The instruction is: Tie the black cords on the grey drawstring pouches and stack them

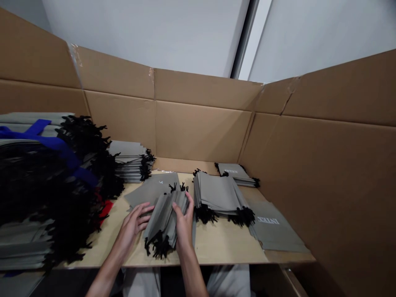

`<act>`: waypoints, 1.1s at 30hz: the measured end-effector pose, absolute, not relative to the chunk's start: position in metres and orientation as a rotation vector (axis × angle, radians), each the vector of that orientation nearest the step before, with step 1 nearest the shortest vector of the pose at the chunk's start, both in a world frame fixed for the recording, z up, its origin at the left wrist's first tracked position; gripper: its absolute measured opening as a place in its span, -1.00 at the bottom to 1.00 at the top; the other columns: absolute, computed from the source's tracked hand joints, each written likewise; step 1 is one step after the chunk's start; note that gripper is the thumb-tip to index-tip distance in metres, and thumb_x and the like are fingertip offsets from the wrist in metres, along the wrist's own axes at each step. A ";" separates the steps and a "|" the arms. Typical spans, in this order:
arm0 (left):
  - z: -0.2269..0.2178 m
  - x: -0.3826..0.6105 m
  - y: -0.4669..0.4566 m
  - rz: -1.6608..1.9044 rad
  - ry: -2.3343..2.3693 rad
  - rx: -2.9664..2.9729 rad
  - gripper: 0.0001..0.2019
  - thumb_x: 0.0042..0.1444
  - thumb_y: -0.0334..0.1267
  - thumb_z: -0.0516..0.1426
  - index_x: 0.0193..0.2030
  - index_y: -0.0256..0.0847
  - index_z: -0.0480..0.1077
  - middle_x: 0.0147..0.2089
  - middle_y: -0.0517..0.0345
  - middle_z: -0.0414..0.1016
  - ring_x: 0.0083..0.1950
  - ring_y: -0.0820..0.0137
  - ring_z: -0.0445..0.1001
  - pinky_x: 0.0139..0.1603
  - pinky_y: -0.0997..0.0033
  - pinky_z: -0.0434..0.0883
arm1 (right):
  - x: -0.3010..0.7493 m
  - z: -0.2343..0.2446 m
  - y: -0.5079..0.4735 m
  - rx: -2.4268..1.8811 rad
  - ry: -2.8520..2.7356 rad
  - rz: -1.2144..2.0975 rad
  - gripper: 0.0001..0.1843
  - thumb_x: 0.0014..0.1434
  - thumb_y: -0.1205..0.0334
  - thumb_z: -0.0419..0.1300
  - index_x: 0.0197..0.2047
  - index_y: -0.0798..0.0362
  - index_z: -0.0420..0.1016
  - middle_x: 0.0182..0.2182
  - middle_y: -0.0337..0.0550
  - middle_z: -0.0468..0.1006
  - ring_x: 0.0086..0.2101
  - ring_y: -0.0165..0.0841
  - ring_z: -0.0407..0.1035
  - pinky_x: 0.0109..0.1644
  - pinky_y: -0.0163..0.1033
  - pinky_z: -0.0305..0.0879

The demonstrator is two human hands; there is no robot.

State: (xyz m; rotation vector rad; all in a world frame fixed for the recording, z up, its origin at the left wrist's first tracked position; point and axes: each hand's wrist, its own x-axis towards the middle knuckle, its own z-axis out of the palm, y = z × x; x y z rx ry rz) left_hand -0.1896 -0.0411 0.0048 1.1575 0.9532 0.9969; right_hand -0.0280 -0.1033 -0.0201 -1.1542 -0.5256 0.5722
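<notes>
A bundle of grey drawstring pouches (162, 216) with black cord ends stands on edge, slightly fanned, on the tabletop in front of me. My right hand (185, 218) grips its right side, thumb over the near face and fingers behind. At the bundle's left side is my left hand (136, 220), fingers stretched out and apart; whether they touch the pouches is hard to tell. Behind the bundle a few grey pouches (154, 185) lie flat. Just to the right rests a thicker stack of pouches (218, 189), black cords hanging at its near corners.
A tall pile of pouches tied with a blue strap (62, 144) fills the left, with a red piece (107, 209) beside it. Another stack (128, 161) is behind. On the right lie flat pouches marked INTEX (275, 231) and a small stack (232, 171). Cardboard walls (201, 128) surround the table.
</notes>
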 end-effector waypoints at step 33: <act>-0.003 -0.189 -0.035 1.017 1.021 1.264 -0.42 0.02 0.27 0.36 0.04 -0.12 0.65 0.22 -0.07 0.72 0.34 -0.01 0.59 0.27 0.20 0.50 | -0.036 -0.023 -0.097 -1.115 -0.580 0.747 -0.61 0.17 -0.08 0.31 -0.08 0.01 0.68 -0.27 -0.14 0.65 -0.34 -0.27 0.50 -0.29 -0.24 0.40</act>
